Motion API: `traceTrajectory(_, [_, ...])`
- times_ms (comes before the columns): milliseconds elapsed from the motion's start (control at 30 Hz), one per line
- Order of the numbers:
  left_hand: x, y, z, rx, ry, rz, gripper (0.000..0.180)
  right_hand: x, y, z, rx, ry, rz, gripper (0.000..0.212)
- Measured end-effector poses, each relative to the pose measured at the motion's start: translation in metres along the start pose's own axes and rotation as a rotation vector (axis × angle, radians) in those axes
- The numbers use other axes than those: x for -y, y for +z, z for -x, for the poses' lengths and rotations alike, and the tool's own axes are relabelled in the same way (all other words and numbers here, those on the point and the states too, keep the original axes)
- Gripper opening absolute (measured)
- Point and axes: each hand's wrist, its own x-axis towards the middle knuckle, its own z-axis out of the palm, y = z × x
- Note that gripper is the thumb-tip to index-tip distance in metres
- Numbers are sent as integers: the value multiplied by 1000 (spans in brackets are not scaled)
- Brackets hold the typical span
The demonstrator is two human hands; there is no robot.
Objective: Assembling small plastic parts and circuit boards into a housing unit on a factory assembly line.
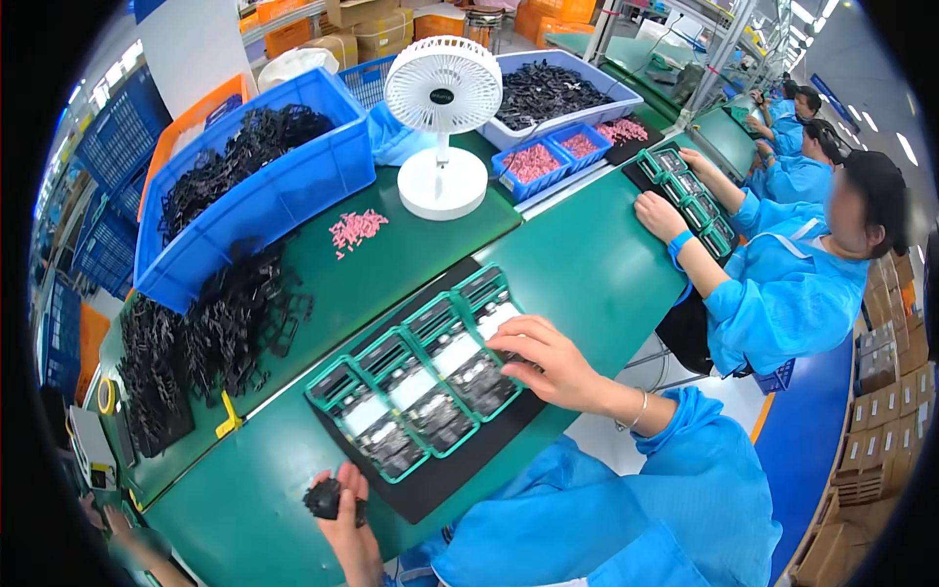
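A row of several green plastic frames (396,333) lies on a black mat (430,497), filled with white pieces and black parts. My left hand (342,514), in front of the row's left end, is closed around a small bunch of black plastic parts (321,499). Over the right end of the row, my right hand (548,364) has its thumb and fingers drawn together at the last frame. Its fingertips hide most of whatever dark piece is between or beneath them.
Beyond the mat stand a white fan (442,186), a pile of pink pieces (357,230) and a blue bin (259,210) of black parts. Loose black parts (220,328) heap at left. A co-worker in blue (782,284) handles similar green frames (690,196) at right.
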Motion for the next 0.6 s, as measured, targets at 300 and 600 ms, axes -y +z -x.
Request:
traceTrajectory(300, [69, 146, -58, 327, -151, 58, 40, 93, -28, -30, -151, -662, -504, 62])
traceTrajectory(600, [124, 196, -79, 555, -224, 68, 41, 203, 56, 1, -673, -957, -1525, 33])
